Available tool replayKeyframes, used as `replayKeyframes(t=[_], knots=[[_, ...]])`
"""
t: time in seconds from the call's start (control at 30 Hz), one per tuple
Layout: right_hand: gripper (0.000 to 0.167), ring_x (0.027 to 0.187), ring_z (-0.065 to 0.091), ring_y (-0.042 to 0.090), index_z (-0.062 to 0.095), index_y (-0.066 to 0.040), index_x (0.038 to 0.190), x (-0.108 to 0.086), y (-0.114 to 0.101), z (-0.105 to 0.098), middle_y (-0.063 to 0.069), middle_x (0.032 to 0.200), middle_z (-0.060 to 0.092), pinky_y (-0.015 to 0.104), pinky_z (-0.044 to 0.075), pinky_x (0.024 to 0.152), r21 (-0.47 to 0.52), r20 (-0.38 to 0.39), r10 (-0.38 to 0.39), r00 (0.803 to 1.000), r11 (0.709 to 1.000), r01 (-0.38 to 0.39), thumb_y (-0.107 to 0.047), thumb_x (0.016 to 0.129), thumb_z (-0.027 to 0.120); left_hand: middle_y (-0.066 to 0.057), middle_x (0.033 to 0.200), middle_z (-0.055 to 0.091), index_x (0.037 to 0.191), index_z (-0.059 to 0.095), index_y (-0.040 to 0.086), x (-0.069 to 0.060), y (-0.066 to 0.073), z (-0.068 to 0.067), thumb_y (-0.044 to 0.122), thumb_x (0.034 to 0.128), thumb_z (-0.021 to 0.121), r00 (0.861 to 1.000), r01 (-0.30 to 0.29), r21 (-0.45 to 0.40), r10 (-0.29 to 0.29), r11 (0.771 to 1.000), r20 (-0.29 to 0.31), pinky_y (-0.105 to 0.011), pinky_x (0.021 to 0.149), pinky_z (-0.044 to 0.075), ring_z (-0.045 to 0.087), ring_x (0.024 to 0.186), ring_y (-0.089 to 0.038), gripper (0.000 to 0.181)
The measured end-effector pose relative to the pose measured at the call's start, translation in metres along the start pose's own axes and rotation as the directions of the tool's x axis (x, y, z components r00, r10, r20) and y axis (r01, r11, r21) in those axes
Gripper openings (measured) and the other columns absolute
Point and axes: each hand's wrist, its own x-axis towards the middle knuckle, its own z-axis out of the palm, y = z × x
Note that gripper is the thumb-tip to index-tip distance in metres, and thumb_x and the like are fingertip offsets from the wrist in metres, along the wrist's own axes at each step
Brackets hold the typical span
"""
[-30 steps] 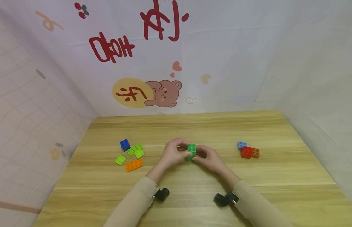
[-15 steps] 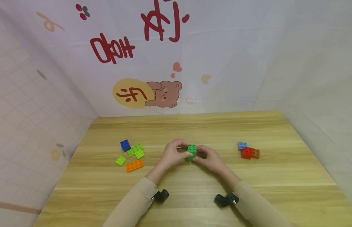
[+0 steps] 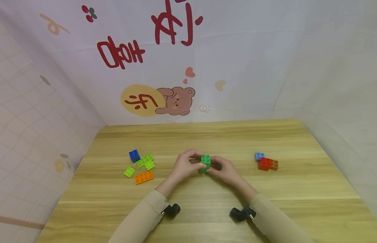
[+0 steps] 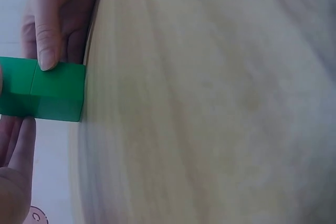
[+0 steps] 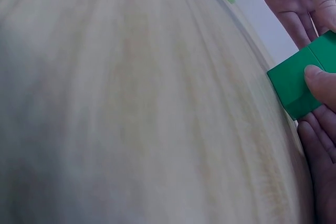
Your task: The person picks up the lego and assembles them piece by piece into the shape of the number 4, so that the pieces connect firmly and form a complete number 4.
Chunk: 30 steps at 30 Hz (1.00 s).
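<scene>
Two green bricks, one stacked on the other [image 3: 205, 160], stand upright at the middle of the table. From the left, the left hand [image 3: 186, 165] pinches the stack between thumb and fingers, near its top. The right hand [image 3: 225, 171] grips it lower down from the right side. In the left wrist view a seam divides the green stack [image 4: 58, 90], with a thumb lying across it. The right wrist view shows the green stack [image 5: 294, 80] between both hands; its lower end appears to touch the table.
On the left lie a dark blue brick [image 3: 134, 156], several lime pieces [image 3: 145, 161] and an orange brick [image 3: 144, 177]. To the right are a light blue brick [image 3: 259, 156], a red brick [image 3: 264, 164] and a brown brick [image 3: 274, 164]. A printed cloth [image 3: 249, 67] hangs behind the table.
</scene>
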Motion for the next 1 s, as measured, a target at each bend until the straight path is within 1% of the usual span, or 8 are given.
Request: replayKeyframes(t=[0.07, 0.2, 0.27, 0.33, 0.5, 0.57, 0.77, 1.0], knots=[[0.036, 0.110, 0.062, 0.039, 0.061, 0.010, 0.120, 0.000, 0.000, 0.000, 0.023, 0.116, 0.066, 0.049, 0.050, 0.097, 0.001, 0.004, -0.003, 1.000, 1.000, 0.003, 0.006, 0.086, 0.072, -0.025, 0.111, 0.065, 0.113, 0.065, -0.010, 0.000, -0.005, 0.000, -0.007, 0.0807, 0.077, 1.000, -0.007, 0.006, 0.007, 1.000, 0.005, -0.050, 0.094, 0.052, 0.063, 0.104, -0.040, 0.035], [0.036, 0.110, 0.063, 0.039, 0.061, 0.010, 0.121, 0.000, 0.002, 0.000, 0.022, 0.116, 0.066, 0.049, 0.049, 0.097, -0.011, 0.010, 0.000, 1.000, 1.000, 0.000, 0.005, 0.087, 0.072, -0.027, 0.117, 0.065, 0.128, 0.059, -0.010, 0.002, -0.025, -0.001, -0.006, 0.0793, 0.079, 0.999, -0.035, 0.017, 0.035, 0.999, 0.012, -0.052, 0.094, 0.051, 0.063, 0.107, -0.043, 0.053], [0.036, 0.109, 0.063, 0.039, 0.061, 0.010, 0.121, 0.000, 0.004, 0.001, 0.022, 0.115, 0.066, 0.050, 0.050, 0.097, -0.015, 0.009, 0.002, 1.000, 1.000, -0.002, 0.005, 0.087, 0.072, -0.026, 0.120, 0.064, 0.135, 0.055, -0.008, 0.002, -0.036, -0.002, -0.004, 0.0780, 0.081, 0.999, -0.033, 0.019, 0.033, 0.999, 0.016, -0.051, 0.095, 0.051, 0.062, 0.109, -0.043, 0.063], [0.038, 0.109, 0.063, 0.039, 0.060, 0.009, 0.121, 0.001, 0.012, 0.002, 0.022, 0.115, 0.066, 0.049, 0.050, 0.097, -0.020, 0.001, 0.006, 1.000, 1.000, -0.006, 0.005, 0.086, 0.073, -0.024, 0.121, 0.064, 0.138, 0.054, -0.005, -0.001, -0.039, -0.005, -0.002, 0.0778, 0.082, 0.999, -0.029, 0.020, 0.028, 0.999, 0.017, -0.049, 0.095, 0.052, 0.062, 0.110, -0.042, 0.066], [0.044, 0.110, 0.063, 0.034, 0.060, 0.005, 0.124, 0.004, 0.038, 0.003, 0.019, 0.118, 0.066, 0.042, 0.050, 0.099, -0.018, -0.010, 0.034, 0.999, 0.999, -0.034, 0.002, 0.084, 0.077, -0.024, 0.122, 0.064, 0.138, 0.055, -0.002, -0.012, -0.042, -0.016, 0.004, 0.0786, 0.083, 0.999, -0.030, 0.083, 0.027, 0.996, 0.027, -0.047, 0.093, 0.053, 0.063, 0.109, -0.039, 0.066], [0.045, 0.111, 0.063, 0.031, 0.060, 0.002, 0.125, 0.004, 0.040, 0.002, 0.016, 0.119, 0.066, 0.040, 0.050, 0.099, -0.007, -0.007, 0.046, 0.999, 0.999, -0.046, -0.002, 0.083, 0.079, -0.024, 0.124, 0.063, 0.139, 0.054, -0.001, -0.018, -0.042, -0.020, 0.005, 0.0795, 0.083, 0.999, -0.029, 0.116, 0.025, 0.993, 0.040, -0.048, 0.093, 0.053, 0.063, 0.110, -0.038, 0.066], [0.051, 0.111, 0.062, 0.033, 0.059, 0.002, 0.127, 0.002, 0.041, -0.003, 0.017, 0.120, 0.066, 0.042, 0.049, 0.099, 0.027, -0.026, 0.001, 1.000, 1.000, 0.000, -0.006, 0.082, 0.081, -0.024, 0.126, 0.062, 0.140, 0.053, -0.001, -0.035, -0.042, -0.036, 0.006, 0.0820, 0.081, 0.998, -0.008, 0.156, -0.001, 0.988, 0.057, -0.049, 0.094, 0.052, 0.061, 0.112, -0.038, 0.066], [0.055, 0.115, 0.059, 0.036, 0.056, -0.001, 0.134, 0.002, 0.030, -0.009, 0.016, 0.124, 0.064, 0.049, 0.047, 0.100, 0.026, -0.061, -0.009, 0.998, 1.000, 0.011, -0.004, 0.084, 0.079, -0.023, 0.127, 0.062, 0.138, 0.055, -0.002, -0.053, -0.042, -0.059, 0.009, 0.0850, 0.079, 0.999, 0.043, 0.176, -0.048, 0.984, 0.023, -0.052, 0.096, 0.050, 0.061, 0.113, -0.038, 0.060]])
